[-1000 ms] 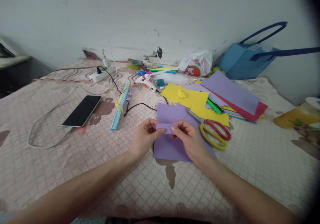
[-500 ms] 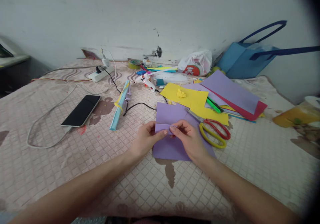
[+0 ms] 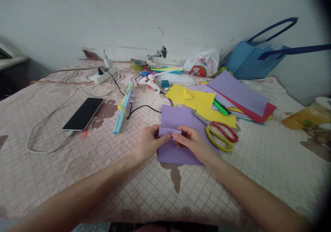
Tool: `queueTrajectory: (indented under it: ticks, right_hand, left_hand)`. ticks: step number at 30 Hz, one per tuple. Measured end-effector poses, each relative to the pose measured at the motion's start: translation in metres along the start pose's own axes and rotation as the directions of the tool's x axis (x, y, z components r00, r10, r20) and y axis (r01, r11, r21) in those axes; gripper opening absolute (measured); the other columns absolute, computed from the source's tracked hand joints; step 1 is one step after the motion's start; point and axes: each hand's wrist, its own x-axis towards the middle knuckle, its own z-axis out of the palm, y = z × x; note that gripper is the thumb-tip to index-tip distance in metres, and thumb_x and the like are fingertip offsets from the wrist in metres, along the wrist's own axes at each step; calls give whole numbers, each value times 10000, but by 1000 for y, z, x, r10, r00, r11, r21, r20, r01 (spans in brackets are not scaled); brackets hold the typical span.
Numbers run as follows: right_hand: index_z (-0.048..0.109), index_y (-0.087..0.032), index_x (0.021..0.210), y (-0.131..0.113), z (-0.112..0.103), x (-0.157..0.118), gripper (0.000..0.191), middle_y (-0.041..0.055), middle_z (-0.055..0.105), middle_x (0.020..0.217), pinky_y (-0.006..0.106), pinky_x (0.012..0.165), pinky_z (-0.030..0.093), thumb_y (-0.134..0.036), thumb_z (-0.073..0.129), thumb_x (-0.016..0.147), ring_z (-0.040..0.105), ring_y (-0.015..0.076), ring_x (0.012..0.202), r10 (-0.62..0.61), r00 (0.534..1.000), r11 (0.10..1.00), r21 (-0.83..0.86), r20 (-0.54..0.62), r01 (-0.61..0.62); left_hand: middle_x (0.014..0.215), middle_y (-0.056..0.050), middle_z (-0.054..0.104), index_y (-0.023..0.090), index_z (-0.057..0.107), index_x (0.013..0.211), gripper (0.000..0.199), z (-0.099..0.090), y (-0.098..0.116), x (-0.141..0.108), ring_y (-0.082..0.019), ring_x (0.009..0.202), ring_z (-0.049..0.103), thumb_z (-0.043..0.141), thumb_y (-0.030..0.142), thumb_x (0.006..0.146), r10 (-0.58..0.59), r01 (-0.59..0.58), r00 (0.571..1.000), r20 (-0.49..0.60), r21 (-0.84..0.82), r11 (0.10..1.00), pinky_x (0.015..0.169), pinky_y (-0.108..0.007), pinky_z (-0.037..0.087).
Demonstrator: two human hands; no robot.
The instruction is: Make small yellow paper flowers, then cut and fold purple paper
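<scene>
My left hand (image 3: 151,140) pinches a small strip of purple paper (image 3: 169,131) at its left end, the thumb lying along the lower edge. At the strip's other end my right hand (image 3: 191,140) grips it too, thumb in front and fingers behind. The two thumb tips nearly meet. Beneath both hands lies a larger sheet of purple paper (image 3: 178,156), partly covered by them. Scissors (image 3: 219,135) with one red and one yellow handle rest just right of my right hand, blades over the purple sheet.
Yellow paper (image 3: 192,100) bears a crumpled yellow piece (image 3: 186,95). A green cutter (image 3: 221,106) and a glue gun (image 3: 151,83) lie behind. Leftward are a rolled blue paper piece (image 3: 121,116), a phone (image 3: 84,114) and a power strip (image 3: 100,76). A drink cup (image 3: 307,116) stands right.
My right thumb has slid slightly left along the purple strip, towards my left thumb. Both hands still hold the strip over the purple sheet.
</scene>
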Motion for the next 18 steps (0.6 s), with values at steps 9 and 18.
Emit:
queueTrajectory:
  ticks: [9, 18]
  right_hand:
    - [538, -178, 725, 6, -1, 1, 302, -32, 538, 577, 222, 478, 399, -461, 616, 794, 489, 92, 498, -6, 1000, 994, -107, 16, 8]
    - [518, -175, 686, 7, -5, -2, 330, -33, 545, 564, 214, 473, 410, -466, 644, 774, 503, 85, 491, 42, 998, 997, -61, 35, -40]
  left_hand:
    - [560, 26, 552, 125, 602, 653, 301, -4, -1, 4, -68, 500, 466, 777, 368, 620, -30, 31, 999, 44, -14, 999, 468, -188, 361]
    - [608, 6, 601, 121, 648, 709, 307, -7, 4, 3, -82, 551, 523, 750, 406, 657, -86, 86, 996, 20, -13, 996, 545, -204, 418]
